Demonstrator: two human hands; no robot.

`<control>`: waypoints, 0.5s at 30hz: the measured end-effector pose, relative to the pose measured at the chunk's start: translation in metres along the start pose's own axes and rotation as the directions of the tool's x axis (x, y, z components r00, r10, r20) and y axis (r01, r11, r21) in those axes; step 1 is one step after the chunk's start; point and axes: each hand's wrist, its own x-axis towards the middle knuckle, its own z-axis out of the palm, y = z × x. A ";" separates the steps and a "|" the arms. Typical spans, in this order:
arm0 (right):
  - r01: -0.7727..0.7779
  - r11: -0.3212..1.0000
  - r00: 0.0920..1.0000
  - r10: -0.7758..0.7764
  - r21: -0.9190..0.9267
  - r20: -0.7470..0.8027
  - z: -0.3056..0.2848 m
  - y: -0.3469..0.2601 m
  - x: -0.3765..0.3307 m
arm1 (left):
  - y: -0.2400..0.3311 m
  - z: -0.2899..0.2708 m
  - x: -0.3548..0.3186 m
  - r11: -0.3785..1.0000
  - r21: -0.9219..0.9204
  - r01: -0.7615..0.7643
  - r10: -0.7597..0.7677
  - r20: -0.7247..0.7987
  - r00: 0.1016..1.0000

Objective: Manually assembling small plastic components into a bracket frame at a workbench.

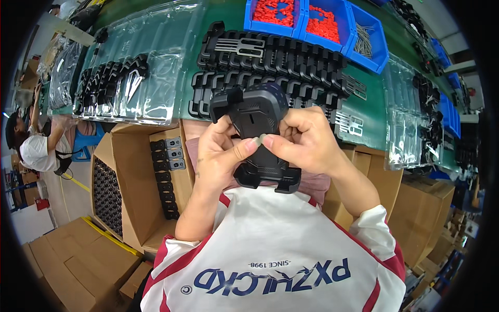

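Observation:
Both my hands hold one black plastic holder (pixel 258 117) upright in front of my chest, over the near edge of the green bench (pixel 371 122). My left hand (pixel 221 153) grips its left side, thumb stretched across the front. My right hand (pixel 306 140) grips its right side, thumb tip meeting the left thumb at the middle of the part. The holder has a rounded top, a side clamp arm at upper left and a forked foot (pixel 267 179) at the bottom. What lies between the thumbs is hidden.
Rows of black plastic parts (pixel 270 57) lie on the bench behind. Blue bins hold red pieces (pixel 275 13) and metal pins (pixel 364 39). Clear blister trays (pixel 156 83) sit left and right. An open cardboard box (pixel 135 177) with black parts stands at lower left. Another person (pixel 34 148) sits far left.

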 end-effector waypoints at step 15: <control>0.057 0.996 0.968 -0.041 0.061 -0.249 0.000 0.005 -0.005 | -0.006 0.009 0.007 0.959 0.241 -0.147 0.165 -0.055 0.985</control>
